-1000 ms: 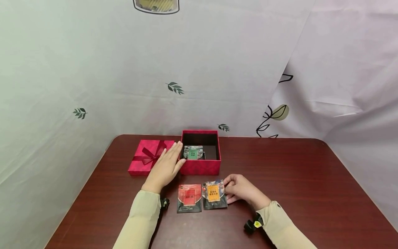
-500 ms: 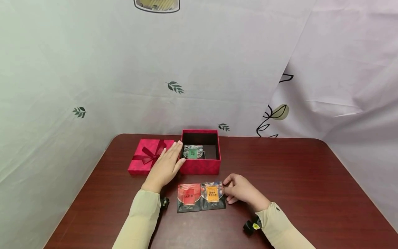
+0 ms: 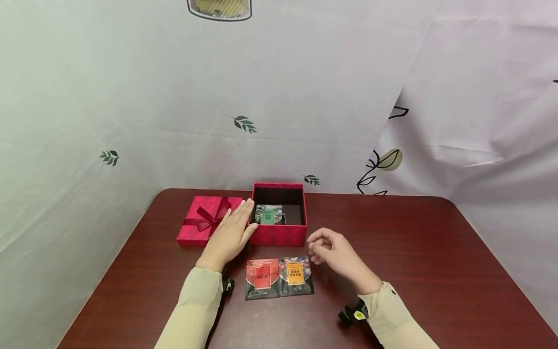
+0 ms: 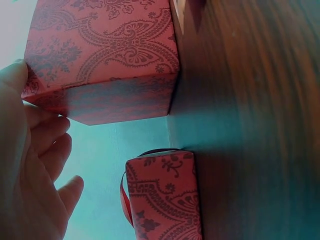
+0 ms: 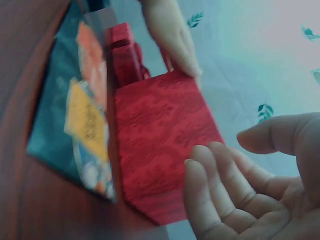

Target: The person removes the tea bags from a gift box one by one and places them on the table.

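Note:
My left hand (image 3: 228,237) lies with straight fingers along the left rim of a red patterned gift box (image 3: 279,236), overlapping the right side of its bowed lid (image 3: 196,234) in the head view. In the left wrist view its thumb (image 4: 17,72) is at the box's edge. A green-labelled sachet (image 3: 268,214) lies in the left of the box. My right hand (image 3: 342,257), fingers loosely bent and holding nothing, hovers right of an orange-labelled sachet (image 3: 296,276). Beside that, edge to edge, a red-labelled sachet (image 3: 262,278) lies flat before the box.
Everything stands on a dark red-brown wooden table (image 3: 392,242). A pale cloth with leaf prints (image 3: 244,123) hangs close behind its back edge. Each wrist wears a dark strap with a small camera (image 3: 347,315).
My right hand slid the orange-labelled sachet left against the red-labelled one, then let go and lifted away towards the box. The left hand has stayed in place.

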Demonstrator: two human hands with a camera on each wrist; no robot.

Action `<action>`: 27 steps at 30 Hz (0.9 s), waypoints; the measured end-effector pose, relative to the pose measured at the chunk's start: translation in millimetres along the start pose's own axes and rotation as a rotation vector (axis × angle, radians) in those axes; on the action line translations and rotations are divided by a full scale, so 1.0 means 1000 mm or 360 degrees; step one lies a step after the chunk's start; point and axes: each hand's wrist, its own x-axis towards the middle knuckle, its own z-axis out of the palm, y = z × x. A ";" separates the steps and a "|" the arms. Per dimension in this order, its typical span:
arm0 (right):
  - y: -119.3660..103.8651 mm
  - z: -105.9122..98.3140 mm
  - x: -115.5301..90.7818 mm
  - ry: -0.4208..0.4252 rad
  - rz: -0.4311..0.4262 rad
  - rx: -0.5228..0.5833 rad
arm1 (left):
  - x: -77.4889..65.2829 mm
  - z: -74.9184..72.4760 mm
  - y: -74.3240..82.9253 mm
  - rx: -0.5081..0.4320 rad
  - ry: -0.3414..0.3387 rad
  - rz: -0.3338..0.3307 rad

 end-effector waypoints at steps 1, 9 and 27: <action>-0.003 0.000 0.002 0.0014 -0.0031 0.0023 | 0.000 0.000 0.000 -0.0004 0.0005 0.0004; -0.033 0.004 0.026 0.0164 -0.0099 0.0215 | 0.000 -0.002 0.001 -0.0002 0.0028 0.0007; -0.046 0.032 0.087 0.0369 0.0048 -0.0065 | 0.000 -0.002 0.001 0.0052 0.0030 0.0010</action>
